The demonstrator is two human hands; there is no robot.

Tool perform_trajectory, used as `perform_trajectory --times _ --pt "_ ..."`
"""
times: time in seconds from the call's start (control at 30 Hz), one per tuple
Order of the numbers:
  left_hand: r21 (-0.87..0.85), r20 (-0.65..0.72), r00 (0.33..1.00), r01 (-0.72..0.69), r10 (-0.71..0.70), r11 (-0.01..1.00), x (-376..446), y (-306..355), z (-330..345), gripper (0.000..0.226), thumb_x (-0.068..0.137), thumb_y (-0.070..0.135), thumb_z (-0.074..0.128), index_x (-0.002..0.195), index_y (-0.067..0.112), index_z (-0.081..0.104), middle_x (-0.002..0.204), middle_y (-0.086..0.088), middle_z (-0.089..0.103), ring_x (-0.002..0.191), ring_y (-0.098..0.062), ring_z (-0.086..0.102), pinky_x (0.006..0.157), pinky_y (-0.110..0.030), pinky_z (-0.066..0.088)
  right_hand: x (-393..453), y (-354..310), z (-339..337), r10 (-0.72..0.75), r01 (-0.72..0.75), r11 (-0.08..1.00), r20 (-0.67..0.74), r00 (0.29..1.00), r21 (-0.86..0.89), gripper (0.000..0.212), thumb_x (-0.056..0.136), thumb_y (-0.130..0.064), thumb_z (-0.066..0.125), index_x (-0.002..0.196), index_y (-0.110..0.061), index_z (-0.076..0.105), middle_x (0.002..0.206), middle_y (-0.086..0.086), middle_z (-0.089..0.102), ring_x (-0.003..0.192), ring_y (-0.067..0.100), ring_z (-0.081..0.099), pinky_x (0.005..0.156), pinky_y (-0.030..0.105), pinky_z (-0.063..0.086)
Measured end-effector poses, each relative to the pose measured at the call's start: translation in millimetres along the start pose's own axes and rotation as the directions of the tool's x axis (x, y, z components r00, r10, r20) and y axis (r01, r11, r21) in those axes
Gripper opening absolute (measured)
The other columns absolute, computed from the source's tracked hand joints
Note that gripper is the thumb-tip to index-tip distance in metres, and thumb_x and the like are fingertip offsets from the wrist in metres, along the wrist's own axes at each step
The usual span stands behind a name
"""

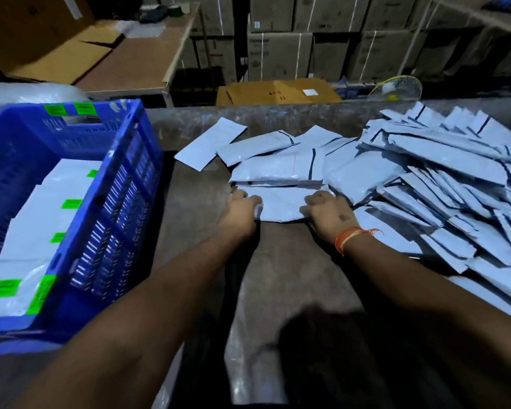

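We note both hands on one packet (281, 203), which lies flat on the table (195, 219) at centre. Left hand (242, 208): fingers curled round the packet's left end. Right hand (326, 212): fingers curled on its right end, with an orange thread (347, 236) at the wrist. To the left is a blue crate (121, 172) holding green-labelled white packs (56, 208). To the right, just beside the packet, is a loose pile (443, 172) of grey mailers. Beyond the packet lie more mailers (275, 163). Far back stand stacked cartons (279, 54).

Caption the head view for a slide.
Left hand and right hand grip a grey mailer on the table, blue crate of labelled packets left, loose pile right.
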State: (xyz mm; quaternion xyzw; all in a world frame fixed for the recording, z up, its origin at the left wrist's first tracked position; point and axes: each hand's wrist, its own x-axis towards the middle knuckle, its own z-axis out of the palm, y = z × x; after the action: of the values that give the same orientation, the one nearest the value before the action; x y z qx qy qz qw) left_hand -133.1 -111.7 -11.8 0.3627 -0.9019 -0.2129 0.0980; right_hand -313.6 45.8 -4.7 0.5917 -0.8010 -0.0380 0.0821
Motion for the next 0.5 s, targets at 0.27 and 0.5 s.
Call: perform_trajectory --times 0.27,0.5 --pt "0.029 -0.145 0.989 -0.015 0.019 0.999 -50.2 -16.0 -30.1 0.019 0.077 0.023 0.072 0.095 0.030 0.074 0.131 0.005 0.053 0.125 -0.019 0.045 0.095 -0.039 0.045 -53.4 -13.7 -41.9 -0.002 0.011 0.754 -0.014 1.000 0.656 0.022 0.095 -0.029 0.057 0.113 -0.024 0.069 0.103 -0.009 0.071 0.099 0.012 0.064 0.087 0.027 0.049" --pt "-0.561 0.360 0.931 0.269 -0.062 0.783 -84.6 -22.6 -85.7 0.018 0.085 0.018 0.081 0.080 0.006 0.069 0.054 0.005 0.063 0.047 -0.009 0.055 0.051 -0.021 0.044 -80.1 -27.7 -46.1 0.400 -0.228 0.373 0.066 0.914 0.899 0.042 0.080 -0.021 0.082 0.120 -0.023 0.067 0.117 -0.007 0.067 0.107 0.008 0.060 0.095 0.022 0.045"
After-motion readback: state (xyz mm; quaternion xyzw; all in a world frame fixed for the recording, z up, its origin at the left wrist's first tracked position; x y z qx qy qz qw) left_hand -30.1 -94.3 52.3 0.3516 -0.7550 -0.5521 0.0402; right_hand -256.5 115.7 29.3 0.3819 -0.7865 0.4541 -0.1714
